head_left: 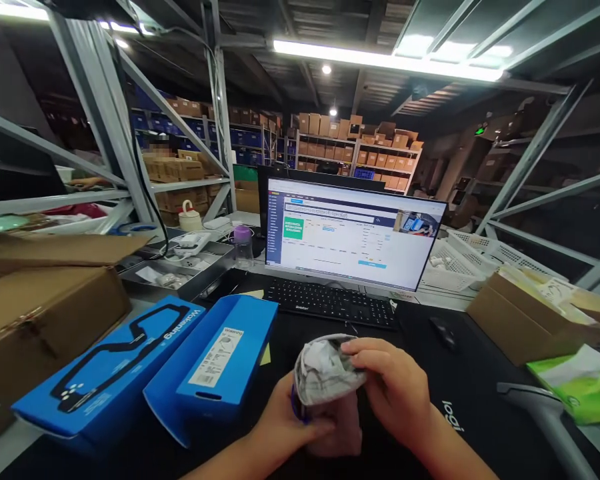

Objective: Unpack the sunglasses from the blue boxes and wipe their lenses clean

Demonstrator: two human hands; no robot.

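Note:
A grey cloth pouch (333, 383) is held up in front of me, its rim turned upward, with crumpled white material showing inside. My left hand (285, 417) is wrapped around its left side and lower part, and a bit of blue shows by the fingers. My right hand (397, 383) pinches the rim at the right. To the left lies a blue box (245, 360) with a white label on top and a raised flap at its near end. Next to it is another blue box (150, 327) with a black track-shaped print.
A keyboard (330, 303) and monitor (350, 233) stand ahead. On the right are a mouse (443, 333), a grey handheld scanner (545, 413), a carton (510, 313) and a green packet (575, 400). A large carton (45, 313) sits at the left.

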